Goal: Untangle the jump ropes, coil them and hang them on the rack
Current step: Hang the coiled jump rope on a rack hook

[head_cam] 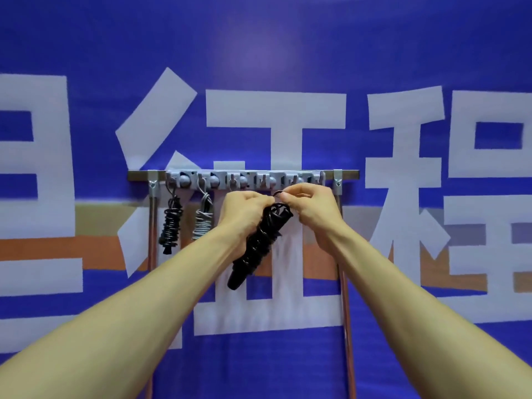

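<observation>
A grey rack with several hooks and round knobs is fixed to a horizontal bar on the blue wall. A coiled black jump rope hangs from its leftmost hook, and a coiled grey jump rope hangs beside it. My left hand grips the upper end of a third black jump rope, wound round its handles and slanting down to the left. My right hand pinches a small loop of that rope just below the rack's right half.
Two metal uprights run down from the bar, one on each side. The wall behind is a blue banner with large white characters. The hooks on the rack's right half carry nothing.
</observation>
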Motion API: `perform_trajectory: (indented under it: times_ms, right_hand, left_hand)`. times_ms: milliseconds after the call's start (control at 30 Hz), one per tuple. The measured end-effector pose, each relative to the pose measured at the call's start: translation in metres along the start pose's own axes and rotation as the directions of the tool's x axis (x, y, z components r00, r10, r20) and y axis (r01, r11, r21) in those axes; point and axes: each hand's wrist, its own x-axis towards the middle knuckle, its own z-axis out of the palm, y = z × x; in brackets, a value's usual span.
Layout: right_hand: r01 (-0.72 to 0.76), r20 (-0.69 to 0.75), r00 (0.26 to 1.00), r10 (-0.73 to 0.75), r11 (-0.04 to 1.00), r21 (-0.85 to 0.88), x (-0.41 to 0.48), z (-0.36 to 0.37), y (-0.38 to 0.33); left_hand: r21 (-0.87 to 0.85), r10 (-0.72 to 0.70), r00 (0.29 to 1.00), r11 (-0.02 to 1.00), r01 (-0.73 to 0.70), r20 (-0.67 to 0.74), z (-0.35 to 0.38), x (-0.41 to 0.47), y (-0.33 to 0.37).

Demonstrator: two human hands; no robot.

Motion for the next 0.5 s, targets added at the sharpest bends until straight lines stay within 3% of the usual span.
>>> perform_trajectory:
  times_ms: [200,400,500]
  right_hand:
    - [-0.103,0.002,0.994,0.105,0.974,0.199,0.052,0.017,0.029]
    - [-0.128,-0.079,0.988,0.136,0.987,0.093,0.109,0.040,0.046]
    - [-0.104,-0.136,0.986,0.097,0.994,-0.044,0.137,0.046,0.045]
  left_hand:
    - [0.046,0.033,0.999,0.998,-0.032,-0.019,0.007,0.068,-0.018]
    - [-0.023,-0.027,1.000,0.999,0.028,0.015,0.008,0.122,-0.028]
    - [-0.011,-0.019,1.000,1.000,0.019,0.013,0.015,0.146,-0.027]
